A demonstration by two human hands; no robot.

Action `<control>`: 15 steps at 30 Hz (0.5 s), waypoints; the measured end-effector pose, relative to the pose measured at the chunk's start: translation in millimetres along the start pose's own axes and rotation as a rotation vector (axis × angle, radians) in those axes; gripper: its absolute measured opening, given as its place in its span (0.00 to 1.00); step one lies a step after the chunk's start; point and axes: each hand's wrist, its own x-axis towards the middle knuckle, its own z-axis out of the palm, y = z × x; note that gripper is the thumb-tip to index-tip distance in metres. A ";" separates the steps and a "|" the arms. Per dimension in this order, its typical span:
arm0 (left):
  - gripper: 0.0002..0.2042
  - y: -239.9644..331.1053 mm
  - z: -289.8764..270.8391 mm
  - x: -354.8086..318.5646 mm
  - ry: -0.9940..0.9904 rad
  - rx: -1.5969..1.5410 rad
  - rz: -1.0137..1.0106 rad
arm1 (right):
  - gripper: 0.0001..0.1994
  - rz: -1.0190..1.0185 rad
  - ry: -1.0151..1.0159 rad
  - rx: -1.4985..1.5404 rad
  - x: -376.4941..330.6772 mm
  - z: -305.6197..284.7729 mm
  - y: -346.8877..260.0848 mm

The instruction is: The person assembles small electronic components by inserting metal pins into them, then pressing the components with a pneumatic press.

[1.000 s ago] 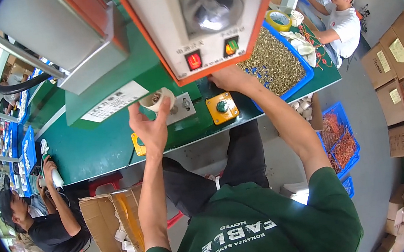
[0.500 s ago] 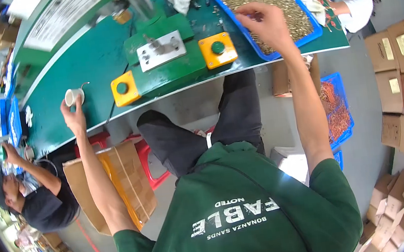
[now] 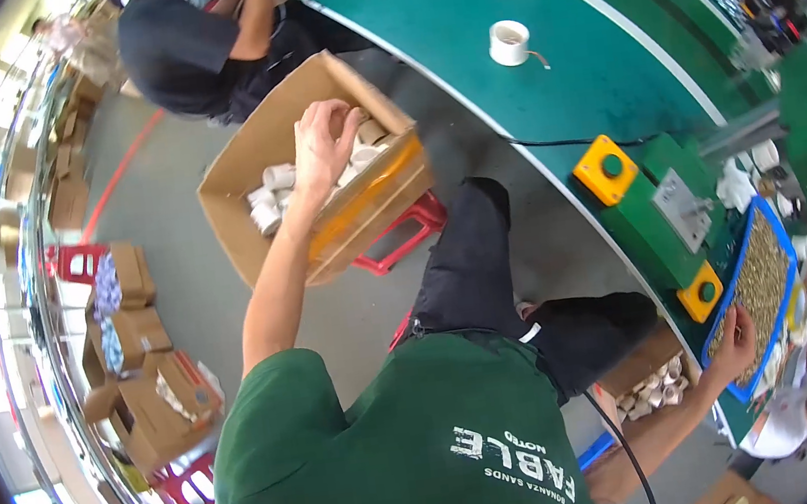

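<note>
My left hand is over an open cardboard box, its fingers curved and the thumb apart, with no held piece visible. Short white cylinders lie loose inside the box, around and below the hand. A single white cylindrical piece with a short thin lead stands on the green table. Off to the right, my right hand is at the near edge of a blue tray of small brass-coloured parts. Its fingers are pinched together; anything between them is too small to make out.
A green press base with a metal fixture plate and two yellow button boxes stands along the table edge. The left box rests on a red stool. Another carton of white pieces sits below the table. Co-workers are at both ends.
The view has swung left. My left hand has let go of the white piece on the table and moved to the cardboard box. My right hand remains by the tray of brass-coloured parts.
</note>
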 end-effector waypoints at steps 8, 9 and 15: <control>0.12 -62.9 -30.9 -7.1 0.048 0.144 -0.020 | 0.08 0.021 0.034 0.158 17.7 38.7 -32.5; 0.11 -46.1 -26.4 10.0 0.141 0.110 0.064 | 0.08 -0.007 0.060 0.193 19.0 49.3 -44.8; 0.11 152.7 88.6 114.4 0.040 -0.444 0.591 | 0.06 0.033 0.213 0.047 -1.5 33.0 -67.7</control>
